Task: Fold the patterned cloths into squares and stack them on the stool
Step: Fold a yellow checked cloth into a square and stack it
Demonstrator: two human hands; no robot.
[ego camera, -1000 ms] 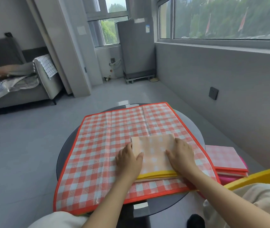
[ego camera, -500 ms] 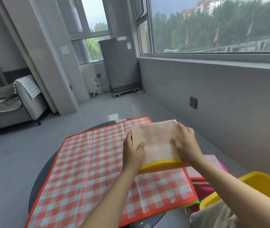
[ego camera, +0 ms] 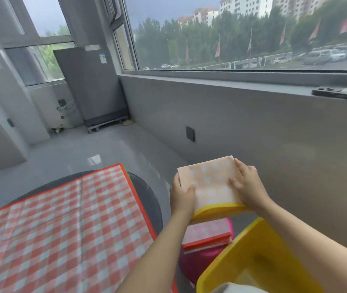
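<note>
You hold the folded orange-checked cloth [ego camera: 209, 182], a yellow-edged square, level in the air above the stack of folded cloths [ego camera: 207, 234]. That stack, pink check on top with red edges, sits on the pink stool [ego camera: 196, 263]. The red-checked cloth [ego camera: 62, 227] lies unfolded, flat on the round table [ego camera: 149, 199].

Folded peach checked cloth with yellow edge [ego camera: 209, 182]: thin, smooth, matt. Red-and-white checked cloth [ego camera: 62, 225] left of it: smooth, creased, slight sheen. Round dark table [ego camera: 147, 199] beneath that: smooth, semi-gloss. Yellow plastic bin [ego camera: 250, 259] below the peach cloth: glossy. Grey tiled floor [ego camera: 96, 153]: polished, reflective. Grey wall [ego camera: 253, 127]: matt.
</note>
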